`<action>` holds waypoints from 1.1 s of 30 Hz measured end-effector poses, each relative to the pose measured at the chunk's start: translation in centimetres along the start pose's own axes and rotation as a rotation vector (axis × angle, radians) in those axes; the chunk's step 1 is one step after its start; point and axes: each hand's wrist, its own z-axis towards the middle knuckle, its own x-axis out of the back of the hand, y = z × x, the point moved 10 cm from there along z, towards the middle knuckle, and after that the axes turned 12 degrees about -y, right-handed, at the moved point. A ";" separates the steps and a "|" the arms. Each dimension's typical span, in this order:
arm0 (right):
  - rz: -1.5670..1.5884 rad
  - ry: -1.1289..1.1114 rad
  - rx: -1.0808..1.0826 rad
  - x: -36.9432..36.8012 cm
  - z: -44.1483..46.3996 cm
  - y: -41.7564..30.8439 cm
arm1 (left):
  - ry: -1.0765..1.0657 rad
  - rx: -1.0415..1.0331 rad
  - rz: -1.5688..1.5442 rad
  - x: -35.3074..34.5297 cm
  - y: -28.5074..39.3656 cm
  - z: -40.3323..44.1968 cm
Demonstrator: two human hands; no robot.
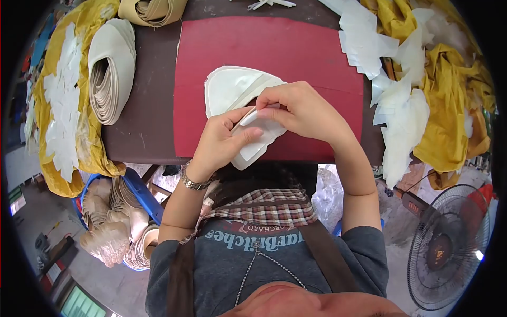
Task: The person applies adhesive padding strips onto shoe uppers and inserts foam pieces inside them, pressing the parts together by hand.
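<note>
The white piece (260,138) is up in front of you, held over the near edge of the red mat (311,58), its lower end tilted toward you. Your left grip (224,138) is closed on its left side, thumb flat across the face and fingers tucked behind. Your right grip (296,108) is pinched at the upper edge, thumb and forefinger nearly together on it; what the other fingers touch you can't tell from here. Just beyond your hands, overlapping white pieces (229,87) lie on the mat, partly covered by your right hand.

The mat lies on the dark brown bench (140,132). To your left on it stands a curled, nested stack of off-white pieces (124,58), with yellow sheeting (95,145) farther out. On your right, loose white sheets (404,121) hang over the bench edge, and a black fan (441,251) stands below.
</note>
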 end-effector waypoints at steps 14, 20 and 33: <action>-0.228 0.270 -0.196 1.5 -4.0 -0.8 | 0.189 -0.133 0.241 -0.2 0.8 0.4; 0.014 0.405 -0.199 1.3 -5.6 1.4 | 0.175 -0.099 0.117 -0.7 0.2 0.3; -0.099 0.560 -0.291 4.6 -6.1 1.4 | 0.086 -0.102 0.488 -1.0 3.7 0.7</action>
